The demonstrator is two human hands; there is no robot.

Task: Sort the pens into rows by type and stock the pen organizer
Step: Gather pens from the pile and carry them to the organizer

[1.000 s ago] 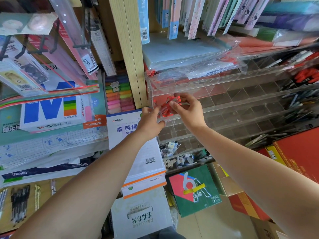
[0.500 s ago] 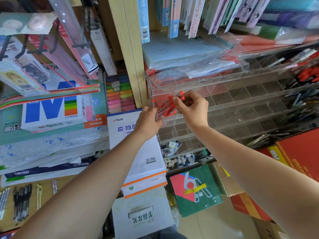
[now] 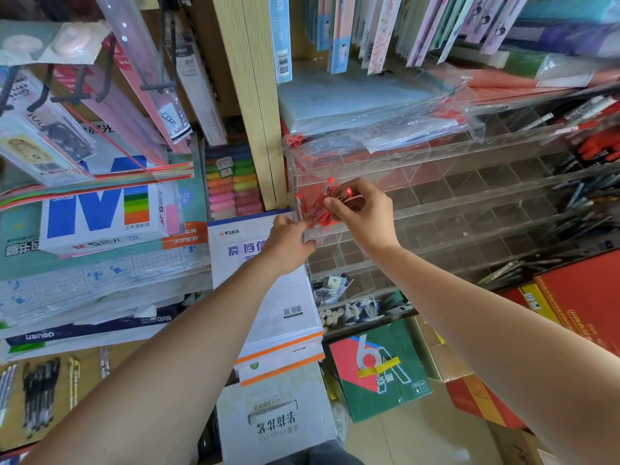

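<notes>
The right hand (image 3: 360,216) is closed round a bunch of red pens (image 3: 320,209), holding it at the far-left cell in the second tier of the organizer (image 3: 453,214). The left hand (image 3: 290,241), at 7 o'clock of the bunch, has its fingers at the cell's front lip and the pens' lower ends; I cannot tell whether it pinches them. To do this well, square the tips, tilt the bunch along the cell and slide it in as one. Plastic bags (image 3: 385,125) at 12 o'clock overhang the top tier and could snag. Dark pens (image 3: 583,199) fill cells at 3 o'clock, and a post (image 3: 255,95) stands at 11.
</notes>
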